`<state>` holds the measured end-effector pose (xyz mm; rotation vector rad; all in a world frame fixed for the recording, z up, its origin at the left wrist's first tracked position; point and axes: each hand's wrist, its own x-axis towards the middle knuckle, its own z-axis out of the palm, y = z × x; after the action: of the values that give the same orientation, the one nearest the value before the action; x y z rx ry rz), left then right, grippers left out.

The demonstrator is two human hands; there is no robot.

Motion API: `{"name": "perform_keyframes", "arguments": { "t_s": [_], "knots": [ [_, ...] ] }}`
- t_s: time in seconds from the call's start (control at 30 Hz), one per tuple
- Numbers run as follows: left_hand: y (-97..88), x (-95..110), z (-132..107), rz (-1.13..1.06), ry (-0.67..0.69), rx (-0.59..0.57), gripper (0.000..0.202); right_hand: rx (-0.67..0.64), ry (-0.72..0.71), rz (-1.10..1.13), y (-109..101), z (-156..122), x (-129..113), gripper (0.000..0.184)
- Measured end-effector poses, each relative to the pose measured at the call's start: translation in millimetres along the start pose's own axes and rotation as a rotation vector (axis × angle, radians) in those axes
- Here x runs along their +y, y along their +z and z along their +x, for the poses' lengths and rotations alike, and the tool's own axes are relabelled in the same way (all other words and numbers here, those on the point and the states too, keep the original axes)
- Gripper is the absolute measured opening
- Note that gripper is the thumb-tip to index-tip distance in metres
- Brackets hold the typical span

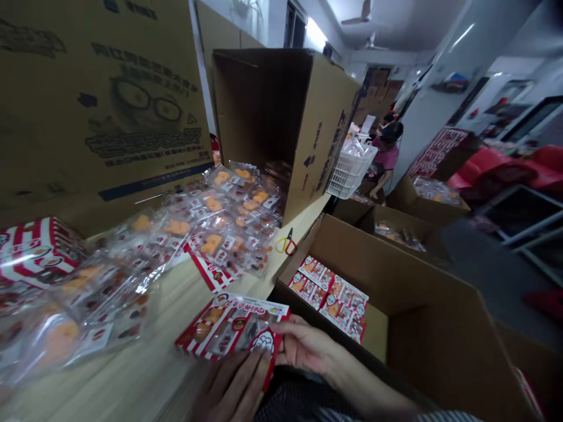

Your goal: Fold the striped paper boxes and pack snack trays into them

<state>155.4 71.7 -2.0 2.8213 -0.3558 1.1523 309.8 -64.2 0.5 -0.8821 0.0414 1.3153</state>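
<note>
A red-and-white striped snack box (229, 328) lies at the near edge of the wooden table (132, 375). My left hand (233, 387) rests flat against its near side, fingers stretched out. My right hand (303, 346) grips the box's right end, fingers curled round it. Clear plastic trays of orange and dark snacks (211, 228) are heaped across the table behind the box. A flat red-and-white carton (211, 275) lies just beyond it.
A large open cardboard box (396, 281) at the right holds several finished striped boxes (329, 296). A tipped carton (281, 117) spills trays. Yellow-red scissors (287, 243) lie on the table edge. A folded striped box (35, 252) sits left. Another person (385, 155) stands by a white basket (349, 167).
</note>
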Motion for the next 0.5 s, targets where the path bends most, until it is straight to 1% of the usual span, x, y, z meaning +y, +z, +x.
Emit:
{"name": "perform_keyframes", "arguments": {
  "t_s": [0.07, 0.13, 0.2, 0.23, 0.27, 0.3, 0.37, 0.4, 0.43, 0.47, 0.5],
  "knots": [
    [4.8, 7, 8, -0.053, 0.003, 0.004, 0.027, 0.041, -0.031, -0.043, -9, -2, -3, 0.048],
    [8.4, 16, 15, -0.134, -0.064, 0.041, 0.026, 0.070, -0.069, -0.096, -19, -10, -14, 0.046],
    [9.3, 21, 17, -0.194, -0.172, 0.031, 0.033, 0.105, -0.134, -0.116, -32, -24, -38, 0.045],
    [8.3, 21, 15, -0.197, -0.230, 0.024, 0.039, 0.146, -0.207, -0.123, -42, -34, -55, 0.044],
    [6.3, 20, 12, -0.180, -0.289, 0.020, 0.043, 0.244, -0.366, -0.223, -54, -44, -74, 0.041],
    [3.4, 18, 7, -0.145, -0.353, 0.019, 0.047, 0.309, -0.456, -0.235, -69, -54, -94, 0.041],
    [-4.4, 12, -5, -0.054, -0.514, 0.026, 0.048, 0.428, -0.613, -0.229, -105, -73, -134, 0.046],
    [-8.6, 9, -10, -0.013, -0.608, 0.018, 0.047, 0.559, -0.780, -0.311, -125, -80, -151, 0.047],
    [-12.3, 7, -15, 0.021, -0.693, 0.005, 0.046, 0.711, -0.904, -0.376, -145, -85, -164, 0.048],
    [-15.4, 6, -20, 0.047, -0.761, -0.004, 0.045, 0.846, -0.948, -0.395, -165, -87, -173, 0.050],
    [-17.5, 7, -23, 0.067, -0.812, -0.015, 0.044, 0.924, -0.946, -0.388, -184, -87, -177, 0.051]
  ]
}}
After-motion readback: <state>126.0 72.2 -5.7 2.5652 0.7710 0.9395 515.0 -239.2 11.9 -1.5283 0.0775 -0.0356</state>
